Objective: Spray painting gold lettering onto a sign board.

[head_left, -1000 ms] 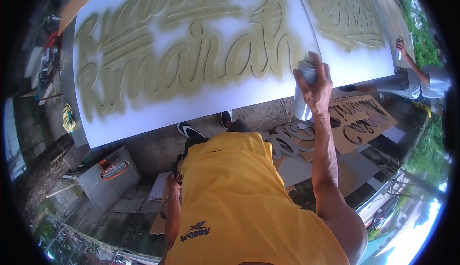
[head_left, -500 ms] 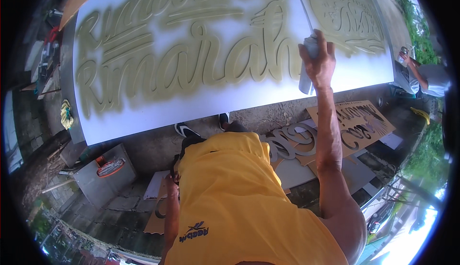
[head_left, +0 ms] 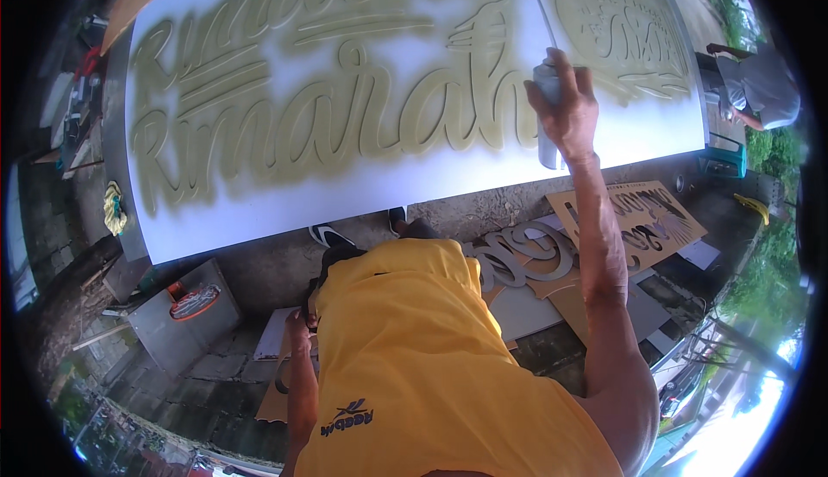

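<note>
My right hand (head_left: pixel 564 108) is wrapped round a pale spray can (head_left: pixel 549 151), index finger stretched to its top. The can is over the right part of a large white board (head_left: pixel 362 214). Raised script letters (head_left: pixel 345 123) on the board are coated in olive-gold paint, with a soft haze of it round their edges. My left hand (head_left: pixel 299 326) hangs low by my hip, fingers curled near a dark shape; what they hold is hidden.
Cut-out lettering (head_left: pixel 526 257) and brown stencil sheets (head_left: pixel 634 214) lie on the ground at right. Nearby is a teal stool (head_left: pixel 724 158); a person (head_left: pixel 763 89) stands beyond. A small basketball hoop on a grey panel (head_left: pixel 185 322) is at left. A yellowish cloth (head_left: pixel 114 208) hangs by the board's left edge.
My right hand and the spray can have shifted very slightly left. The person at the far right has moved, and more of the teal stool shows.
</note>
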The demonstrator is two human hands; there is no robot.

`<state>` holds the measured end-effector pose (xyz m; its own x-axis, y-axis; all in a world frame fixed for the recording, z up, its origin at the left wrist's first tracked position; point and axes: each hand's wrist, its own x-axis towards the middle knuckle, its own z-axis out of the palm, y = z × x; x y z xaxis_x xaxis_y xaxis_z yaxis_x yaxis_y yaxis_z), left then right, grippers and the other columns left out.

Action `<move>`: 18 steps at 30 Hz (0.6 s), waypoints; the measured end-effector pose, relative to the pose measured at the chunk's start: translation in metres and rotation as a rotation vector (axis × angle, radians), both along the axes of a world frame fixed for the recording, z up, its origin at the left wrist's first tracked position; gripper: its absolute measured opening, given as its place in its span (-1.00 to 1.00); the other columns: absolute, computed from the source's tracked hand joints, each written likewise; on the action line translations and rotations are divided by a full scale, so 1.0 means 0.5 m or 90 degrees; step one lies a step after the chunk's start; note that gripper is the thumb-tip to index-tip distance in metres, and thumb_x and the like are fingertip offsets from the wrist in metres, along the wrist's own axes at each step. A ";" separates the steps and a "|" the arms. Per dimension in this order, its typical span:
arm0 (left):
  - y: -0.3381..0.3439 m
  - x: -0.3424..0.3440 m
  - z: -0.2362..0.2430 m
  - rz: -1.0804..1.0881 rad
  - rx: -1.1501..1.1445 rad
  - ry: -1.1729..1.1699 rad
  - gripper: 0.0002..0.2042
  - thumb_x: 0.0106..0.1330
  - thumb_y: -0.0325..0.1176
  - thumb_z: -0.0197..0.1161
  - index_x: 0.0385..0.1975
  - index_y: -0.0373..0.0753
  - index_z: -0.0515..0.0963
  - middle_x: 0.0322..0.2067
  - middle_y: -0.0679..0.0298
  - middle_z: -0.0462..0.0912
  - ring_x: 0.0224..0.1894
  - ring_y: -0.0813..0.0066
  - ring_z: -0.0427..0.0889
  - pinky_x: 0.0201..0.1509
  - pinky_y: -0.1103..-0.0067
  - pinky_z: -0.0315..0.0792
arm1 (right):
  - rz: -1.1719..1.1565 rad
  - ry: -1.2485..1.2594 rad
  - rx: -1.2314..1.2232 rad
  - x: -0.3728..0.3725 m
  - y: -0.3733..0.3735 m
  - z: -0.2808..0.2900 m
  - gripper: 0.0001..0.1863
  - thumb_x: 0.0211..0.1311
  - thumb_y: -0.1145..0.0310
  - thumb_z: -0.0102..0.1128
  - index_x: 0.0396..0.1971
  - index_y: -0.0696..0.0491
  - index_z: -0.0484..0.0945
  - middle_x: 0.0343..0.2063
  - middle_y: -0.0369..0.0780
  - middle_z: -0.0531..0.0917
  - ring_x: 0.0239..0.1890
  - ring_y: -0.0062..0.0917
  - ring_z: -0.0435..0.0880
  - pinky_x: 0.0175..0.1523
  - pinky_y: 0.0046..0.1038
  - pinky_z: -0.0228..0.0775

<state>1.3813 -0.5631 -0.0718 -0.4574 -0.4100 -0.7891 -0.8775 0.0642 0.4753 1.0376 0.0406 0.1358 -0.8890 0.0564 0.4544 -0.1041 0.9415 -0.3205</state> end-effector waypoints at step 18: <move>-0.055 -0.002 -0.047 0.088 0.041 -0.010 -0.80 0.43 -0.22 0.14 -0.44 -0.13 0.51 -0.62 0.38 0.55 -0.71 0.63 0.48 -0.79 0.61 0.13 | -0.025 0.005 -0.009 0.021 -0.024 0.005 -0.32 0.15 0.18 0.48 0.29 -0.22 0.42 -0.18 -0.07 0.53 -0.40 -0.11 0.74 -0.36 -0.15 0.69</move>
